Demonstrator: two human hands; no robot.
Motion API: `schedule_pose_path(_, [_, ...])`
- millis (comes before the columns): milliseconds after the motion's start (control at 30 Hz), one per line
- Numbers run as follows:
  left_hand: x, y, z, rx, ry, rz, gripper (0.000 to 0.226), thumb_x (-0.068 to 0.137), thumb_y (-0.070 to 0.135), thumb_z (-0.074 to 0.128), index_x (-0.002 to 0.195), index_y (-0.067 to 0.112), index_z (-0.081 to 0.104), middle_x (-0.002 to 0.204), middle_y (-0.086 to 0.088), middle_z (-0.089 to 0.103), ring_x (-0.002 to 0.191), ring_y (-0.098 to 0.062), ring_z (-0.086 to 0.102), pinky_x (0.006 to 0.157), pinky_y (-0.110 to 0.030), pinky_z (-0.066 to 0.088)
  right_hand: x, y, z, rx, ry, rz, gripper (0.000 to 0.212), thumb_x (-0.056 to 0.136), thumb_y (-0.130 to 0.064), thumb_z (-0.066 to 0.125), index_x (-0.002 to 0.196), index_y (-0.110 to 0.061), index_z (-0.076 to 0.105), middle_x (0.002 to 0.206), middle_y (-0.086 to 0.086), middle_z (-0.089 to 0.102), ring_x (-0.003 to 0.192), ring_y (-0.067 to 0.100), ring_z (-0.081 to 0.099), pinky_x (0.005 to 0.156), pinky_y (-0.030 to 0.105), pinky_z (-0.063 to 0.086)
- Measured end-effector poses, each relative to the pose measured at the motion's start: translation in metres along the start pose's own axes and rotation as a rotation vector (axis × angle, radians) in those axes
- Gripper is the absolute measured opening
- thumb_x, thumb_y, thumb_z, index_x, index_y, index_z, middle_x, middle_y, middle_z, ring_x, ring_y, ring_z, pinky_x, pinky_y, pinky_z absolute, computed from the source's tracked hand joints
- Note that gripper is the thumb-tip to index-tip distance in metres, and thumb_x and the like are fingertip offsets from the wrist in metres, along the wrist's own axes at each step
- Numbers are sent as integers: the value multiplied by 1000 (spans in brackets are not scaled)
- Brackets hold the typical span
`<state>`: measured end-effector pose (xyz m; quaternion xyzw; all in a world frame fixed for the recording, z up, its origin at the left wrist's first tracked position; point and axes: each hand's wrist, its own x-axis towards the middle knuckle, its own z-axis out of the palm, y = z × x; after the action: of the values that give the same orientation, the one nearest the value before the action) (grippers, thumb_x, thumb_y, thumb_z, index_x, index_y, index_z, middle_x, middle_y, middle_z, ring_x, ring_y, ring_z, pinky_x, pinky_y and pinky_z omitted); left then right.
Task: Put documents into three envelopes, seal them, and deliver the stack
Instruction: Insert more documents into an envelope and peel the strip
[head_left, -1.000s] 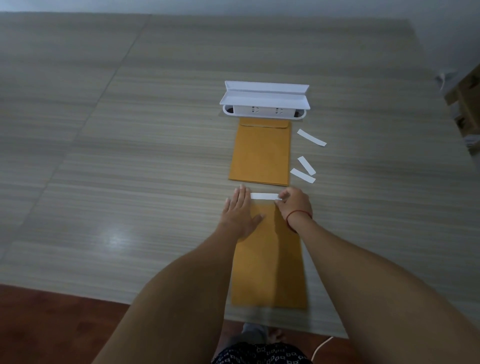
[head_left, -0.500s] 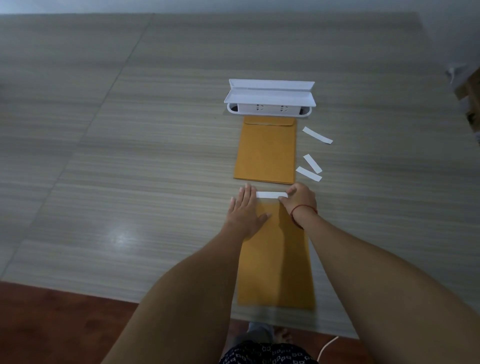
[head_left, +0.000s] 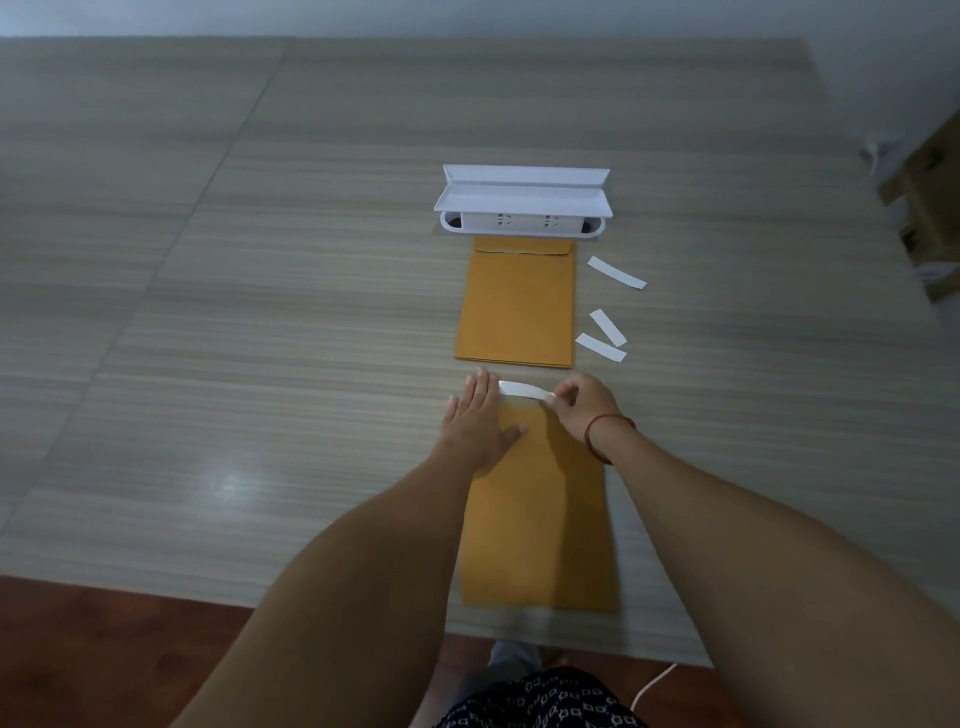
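A brown envelope (head_left: 540, 519) lies lengthwise on the table in front of me. My left hand (head_left: 478, 421) presses flat on its upper left part, fingers spread. My right hand (head_left: 584, 402) pinches the right end of a white strip (head_left: 522, 389) that runs across the envelope's top edge; that end is lifted off the paper. Farther away lies a stack of brown envelopes (head_left: 519, 304), flap side up, just in front of a white tray-like holder (head_left: 522, 202).
Three loose white strips (head_left: 615, 272) (head_left: 608, 327) (head_left: 600, 347) lie right of the far stack. The wooden table (head_left: 260, 312) ends close to my body, with red-brown floor below. Cardboard boxes (head_left: 930, 208) stand beyond the table's right edge.
My right hand has pinched the strip's right end and raised it from the envelope, so the strip now curves upward. The left hand stays pressed in place.
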<state>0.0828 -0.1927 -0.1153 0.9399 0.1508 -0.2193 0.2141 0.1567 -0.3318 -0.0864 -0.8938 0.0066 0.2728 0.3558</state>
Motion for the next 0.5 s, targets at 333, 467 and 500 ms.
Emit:
schedule_pose_path(333, [-1,-1,0,-43,46,16,88,94,53,46,153,15,-7,162,-2,-11,150,-19,-10,121,-41,-1,25,-1,-28,545,447,346,23,90,-7,59,111,-3,69,115,16,68,103,30,67,89,31,52])
schedule_pose_path(467, [0,-2,1,-50,50,22,89,93,54,47,153,15,-6,162,-2,-10,150,-19,-9,121,-41,-1,28,-3,-21,524,446,384,25,92,-6,56,115,-1,64,116,15,67,104,30,66,81,26,48])
schedule_pose_path(500, [0,-2,1,-52,52,19,90,93,54,47,153,15,-5,162,-2,-10,150,-19,-9,121,-41,-1,27,-4,-19,483,437,365,24,92,-5,54,113,-2,65,114,14,67,101,30,66,78,25,46])
